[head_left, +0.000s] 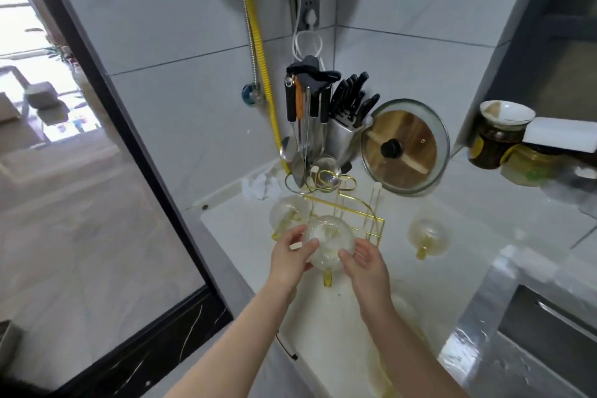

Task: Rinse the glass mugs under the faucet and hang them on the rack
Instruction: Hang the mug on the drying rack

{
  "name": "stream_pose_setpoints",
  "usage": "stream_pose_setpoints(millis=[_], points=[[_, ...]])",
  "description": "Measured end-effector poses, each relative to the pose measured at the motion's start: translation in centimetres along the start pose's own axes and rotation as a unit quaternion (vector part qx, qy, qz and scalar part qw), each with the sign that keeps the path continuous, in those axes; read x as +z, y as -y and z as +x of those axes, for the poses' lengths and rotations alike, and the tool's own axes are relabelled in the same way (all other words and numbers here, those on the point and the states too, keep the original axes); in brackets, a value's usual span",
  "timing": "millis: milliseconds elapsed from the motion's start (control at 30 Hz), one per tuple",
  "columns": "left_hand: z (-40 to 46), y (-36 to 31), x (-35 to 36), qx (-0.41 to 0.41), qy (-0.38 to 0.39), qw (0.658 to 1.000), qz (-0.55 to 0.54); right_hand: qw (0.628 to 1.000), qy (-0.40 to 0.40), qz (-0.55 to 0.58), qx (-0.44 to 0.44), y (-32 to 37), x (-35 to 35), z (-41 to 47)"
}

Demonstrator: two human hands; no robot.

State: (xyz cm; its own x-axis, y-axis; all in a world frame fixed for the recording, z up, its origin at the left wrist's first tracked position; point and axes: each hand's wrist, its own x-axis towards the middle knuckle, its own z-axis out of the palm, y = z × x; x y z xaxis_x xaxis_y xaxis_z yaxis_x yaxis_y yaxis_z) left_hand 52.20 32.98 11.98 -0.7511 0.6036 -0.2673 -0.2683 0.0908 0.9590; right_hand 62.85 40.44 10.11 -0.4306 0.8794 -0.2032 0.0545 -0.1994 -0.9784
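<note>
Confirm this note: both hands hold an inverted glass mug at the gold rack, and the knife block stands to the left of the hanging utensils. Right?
Not quite. The head view shows the knife block to the right of the hanging utensils. The rest holds: left hand and right hand hold the inverted glass mug at the gold rack.

1. No text, label, brand, number or sign can be read anywhere in the head view.
2. The dark glass jar with a yellow band (pixel 491 147) on the right-hand shelf carries something like a label, but it is too blurred to make out any letters.
</note>
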Motion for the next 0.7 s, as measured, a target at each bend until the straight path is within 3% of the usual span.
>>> stream_pose_setpoints(millis=[167, 367, 700], points=[[4.5, 0.0, -1.4, -0.001, 0.001, 0.998, 0.069, 0.998, -0.049, -0.024, 0.011, -0.3, 3.0, 2.5], [9.4, -0.3, -2.3, 0.023, 0.065, 0.987, 0.145, 0.991, -0.12, -0.064, 0.016, -0.7, 5.3, 5.3], [12.7, 1.5, -3.3, 0.089, 0.113, 0.925, 0.353, 0.973, -0.185, -0.122, 0.061, -3.3, 7.5, 6.7]])
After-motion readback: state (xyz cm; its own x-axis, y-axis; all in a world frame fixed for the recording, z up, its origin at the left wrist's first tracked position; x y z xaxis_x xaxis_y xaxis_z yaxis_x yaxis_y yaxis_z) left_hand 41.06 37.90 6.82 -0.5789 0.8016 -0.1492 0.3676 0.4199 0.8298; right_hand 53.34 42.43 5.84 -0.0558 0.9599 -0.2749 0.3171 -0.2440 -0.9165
